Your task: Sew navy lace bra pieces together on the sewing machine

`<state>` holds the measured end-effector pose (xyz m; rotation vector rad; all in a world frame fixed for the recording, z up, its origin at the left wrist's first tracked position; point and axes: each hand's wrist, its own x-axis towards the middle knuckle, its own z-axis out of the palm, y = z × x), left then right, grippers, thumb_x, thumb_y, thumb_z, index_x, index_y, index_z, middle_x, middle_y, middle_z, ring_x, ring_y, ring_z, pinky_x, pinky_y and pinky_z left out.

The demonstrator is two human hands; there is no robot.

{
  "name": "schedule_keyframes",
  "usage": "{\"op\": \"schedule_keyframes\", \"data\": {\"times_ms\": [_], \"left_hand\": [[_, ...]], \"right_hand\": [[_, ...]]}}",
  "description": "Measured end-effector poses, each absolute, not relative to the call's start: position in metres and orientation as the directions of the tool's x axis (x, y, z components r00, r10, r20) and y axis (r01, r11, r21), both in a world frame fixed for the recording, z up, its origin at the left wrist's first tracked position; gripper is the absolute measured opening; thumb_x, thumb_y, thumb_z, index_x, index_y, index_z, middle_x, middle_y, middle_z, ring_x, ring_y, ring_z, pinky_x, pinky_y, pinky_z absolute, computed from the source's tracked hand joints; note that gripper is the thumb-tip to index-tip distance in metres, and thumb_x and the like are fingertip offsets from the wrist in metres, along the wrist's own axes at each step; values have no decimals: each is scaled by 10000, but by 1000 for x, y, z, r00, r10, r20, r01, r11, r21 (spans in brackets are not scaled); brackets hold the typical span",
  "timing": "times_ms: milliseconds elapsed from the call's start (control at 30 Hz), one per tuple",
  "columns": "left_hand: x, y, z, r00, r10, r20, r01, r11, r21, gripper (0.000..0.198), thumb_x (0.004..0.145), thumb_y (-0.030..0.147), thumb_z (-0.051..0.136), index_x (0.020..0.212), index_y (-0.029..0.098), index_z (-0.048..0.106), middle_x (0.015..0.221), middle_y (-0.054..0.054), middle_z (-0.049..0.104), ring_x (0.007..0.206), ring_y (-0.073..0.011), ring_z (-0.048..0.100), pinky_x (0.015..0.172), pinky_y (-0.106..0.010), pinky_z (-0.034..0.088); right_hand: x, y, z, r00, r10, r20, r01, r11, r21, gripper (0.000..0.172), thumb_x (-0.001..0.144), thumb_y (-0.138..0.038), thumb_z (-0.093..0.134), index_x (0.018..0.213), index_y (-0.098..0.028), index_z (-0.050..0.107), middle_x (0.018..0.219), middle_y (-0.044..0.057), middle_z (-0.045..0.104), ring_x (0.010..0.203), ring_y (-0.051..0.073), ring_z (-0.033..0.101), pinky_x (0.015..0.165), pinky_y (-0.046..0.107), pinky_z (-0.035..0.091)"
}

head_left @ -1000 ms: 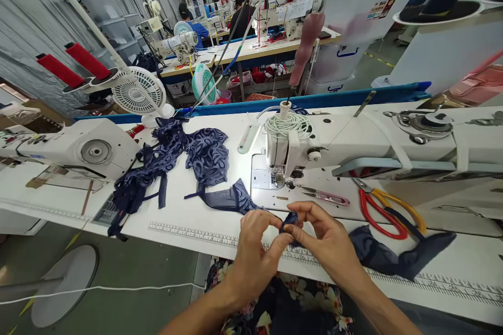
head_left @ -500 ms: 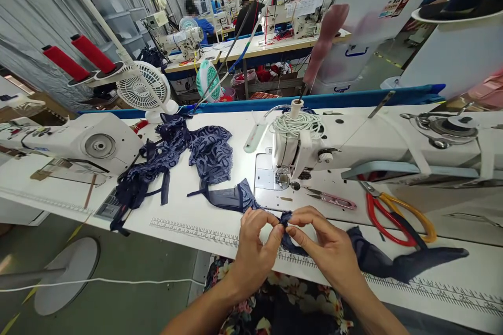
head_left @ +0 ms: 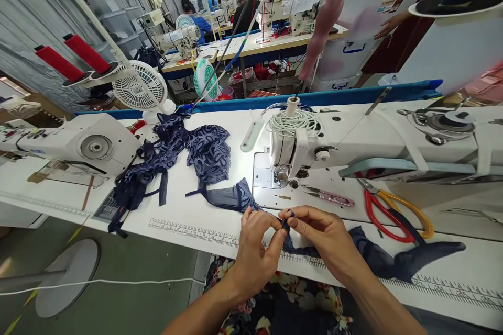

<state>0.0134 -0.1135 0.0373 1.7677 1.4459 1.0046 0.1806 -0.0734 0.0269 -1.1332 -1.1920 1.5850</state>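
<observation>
My left hand (head_left: 257, 251) and my right hand (head_left: 326, 241) meet at the table's front edge, both pinching a small fold of a navy lace garment piece (head_left: 379, 259). The dark fabric trails right from my fingers across the printed ruler strip. Another part of it, a navy lace cup (head_left: 231, 196), lies just left of my left hand. The white sewing machine (head_left: 298, 146) stands right behind my hands, its needle area a short way beyond my fingertips.
A pile of navy lace pieces (head_left: 176, 159) lies at the left. Pink thread snips (head_left: 330, 197) and red-and-yellow scissors (head_left: 387, 209) rest on the machine bed. A second machine (head_left: 78, 144), a small fan (head_left: 137, 89) and red thread cones (head_left: 73, 57) stand left. Other people work at benches behind.
My hands stay pinched on the same fold, with the fingers shifting slightly along it. The view has swung a little; a person's arm now shows at the upper right.
</observation>
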Motion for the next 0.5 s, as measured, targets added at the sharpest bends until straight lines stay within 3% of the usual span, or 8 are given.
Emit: {"op": "schedule_keyframes", "data": {"times_ms": [267,433,500], "left_hand": [[13,-115,34,121,981,149,494,-190,848,110,952,229,468,851,226,512,861,4,593,881,-159,566,1171,-499,204],[11,-116,36,136,983,122,472,-173,864,134,961,252,458,846,214,515,854,2,581,858,-150,557,1185,-507,167],[11,-114,38,123,988,90,411,-133,902,108,956,275,484,895,212,547,906,-11,614,896,-162,572,1173,-498,208]], "right_hand": [[176,-74,28,-190,957,-220,-165,-252,-953,272,689,-429,824,775,-202,701,885,56,718,871,198,656,808,308,534],[174,-76,27,-147,963,-226,-264,-259,-929,346,661,-390,847,694,-196,562,806,40,705,839,185,655,783,293,519],[170,-77,27,-116,972,-204,-275,-229,-934,377,668,-379,842,685,-203,509,799,30,698,844,181,651,778,287,512]]}}
